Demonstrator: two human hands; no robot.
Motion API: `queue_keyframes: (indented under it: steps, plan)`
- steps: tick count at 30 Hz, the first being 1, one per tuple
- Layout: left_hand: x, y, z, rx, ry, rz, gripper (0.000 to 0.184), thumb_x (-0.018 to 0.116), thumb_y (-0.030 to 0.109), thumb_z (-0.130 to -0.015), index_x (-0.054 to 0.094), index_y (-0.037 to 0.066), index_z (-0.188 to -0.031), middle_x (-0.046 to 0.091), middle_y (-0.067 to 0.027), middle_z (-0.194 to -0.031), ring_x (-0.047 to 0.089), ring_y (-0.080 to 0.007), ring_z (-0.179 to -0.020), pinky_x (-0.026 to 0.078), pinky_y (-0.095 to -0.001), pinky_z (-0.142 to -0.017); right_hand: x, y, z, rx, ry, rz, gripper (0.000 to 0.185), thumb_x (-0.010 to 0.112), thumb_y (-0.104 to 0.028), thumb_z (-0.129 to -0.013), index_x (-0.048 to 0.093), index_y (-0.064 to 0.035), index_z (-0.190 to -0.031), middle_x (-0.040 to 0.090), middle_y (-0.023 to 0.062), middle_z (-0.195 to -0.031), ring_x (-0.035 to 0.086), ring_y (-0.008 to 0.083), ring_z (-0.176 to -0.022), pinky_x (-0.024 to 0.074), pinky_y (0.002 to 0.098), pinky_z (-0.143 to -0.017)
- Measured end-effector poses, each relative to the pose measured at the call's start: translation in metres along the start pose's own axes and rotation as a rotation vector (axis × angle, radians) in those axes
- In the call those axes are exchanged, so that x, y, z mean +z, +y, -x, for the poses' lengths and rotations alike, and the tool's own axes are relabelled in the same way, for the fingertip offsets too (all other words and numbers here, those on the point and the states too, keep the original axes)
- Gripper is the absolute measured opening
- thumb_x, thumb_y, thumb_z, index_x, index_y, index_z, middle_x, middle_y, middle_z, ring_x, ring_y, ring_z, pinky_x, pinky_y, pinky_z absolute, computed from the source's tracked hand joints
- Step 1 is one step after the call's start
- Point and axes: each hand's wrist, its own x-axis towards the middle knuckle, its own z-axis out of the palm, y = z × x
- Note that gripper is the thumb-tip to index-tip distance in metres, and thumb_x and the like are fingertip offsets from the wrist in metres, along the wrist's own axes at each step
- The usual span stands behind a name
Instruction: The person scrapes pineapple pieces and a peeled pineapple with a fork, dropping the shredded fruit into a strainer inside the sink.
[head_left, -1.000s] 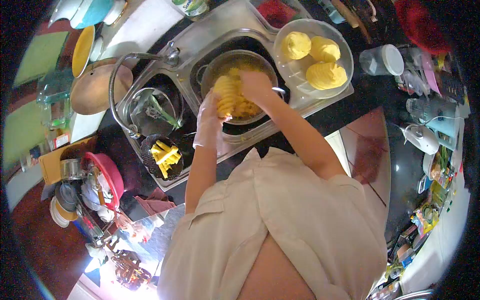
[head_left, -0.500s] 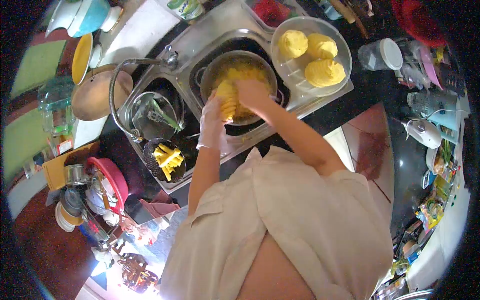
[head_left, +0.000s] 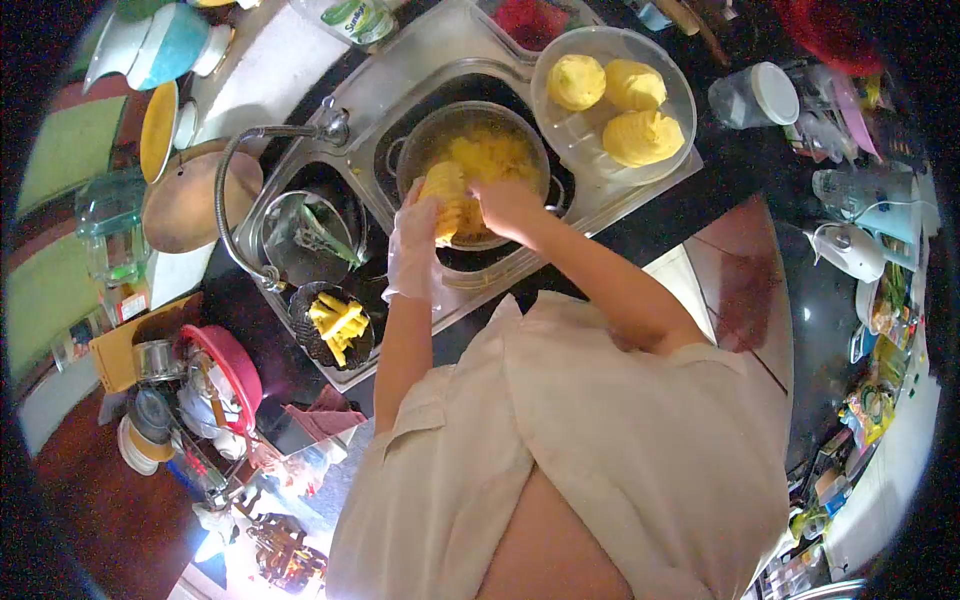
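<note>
My left hand (head_left: 411,235), in a thin clear glove, is wrapped round a peeled pineapple (head_left: 443,203) with slanting grooves cut along its side. The fruit is held tilted over a metal pot (head_left: 408,150) containing yellow scraps (head_left: 490,153). Close to the fruit's right side, my bare right hand (head_left: 510,208) is closed; whatever it grips is too small or hidden to make out. Right of the pot, a clear round bowl (head_left: 563,125) holds three more peeled pineapples (head_left: 642,138).
The pot sits in a steel sink (head_left: 430,75) with a curved faucet (head_left: 222,200). Left of it, a glass bowl (head_left: 285,235) has something green inside. A dark dish (head_left: 305,335) of yellow strips (head_left: 338,322) stands at the sink's corner. A lidded jar (head_left: 745,97) is at right.
My right hand has shifted slightly down and away from the pineapple's upper part, uncovering more yellow scraps. My left hand still grips the fruit. The whole view has shifted a little.
</note>
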Motion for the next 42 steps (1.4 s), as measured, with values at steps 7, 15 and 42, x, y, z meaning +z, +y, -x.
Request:
queue_keyframes:
  steps: [7,15,42]
  plan:
    - [-0.005,-0.011,-0.005,0.221,-0.039,-0.204,0.054,0.056,0.024,-0.080,0.051,0.005,-0.131,0.067,-0.0102,-0.103,0.063,-0.0115,-0.090,0.049,-0.0258,-0.077,0.002,-0.004,-0.006,-0.003,0.105,0.109,0.026,0.041,-0.013,-0.088,0.061,-0.0081,-0.104,0.067,0.0167,-0.085,0.064,0.0373,-0.079,0.0497,0.0491,-0.068]
    - [0.011,0.031,0.028,0.085,-0.019,-0.324,0.060,0.061,0.027,-0.076,0.051,0.005,-0.131,0.066,-0.0143,-0.106,0.063,-0.0140,-0.092,0.047,-0.0262,-0.082,-0.001,-0.003,-0.013,0.036,0.110,0.098,0.027,0.041,-0.013,-0.090,0.060,-0.0053,-0.107,0.066,0.0197,-0.086,0.064,0.0363,-0.084,0.0495,0.0486,-0.071]
    - [0.016,0.041,0.040,0.209,-0.135,-0.256,0.067,0.065,0.023,-0.075,0.044,-0.002,-0.134,0.059,-0.0141,-0.120,0.060,-0.0164,-0.103,0.046,-0.0265,-0.087,-0.032,-0.001,-0.024,0.071,0.052,0.019,0.029,0.045,-0.010,-0.085,0.061,-0.0102,-0.110,0.066,0.0172,-0.088,0.065,0.0379,-0.080,0.0510,0.0485,-0.071]
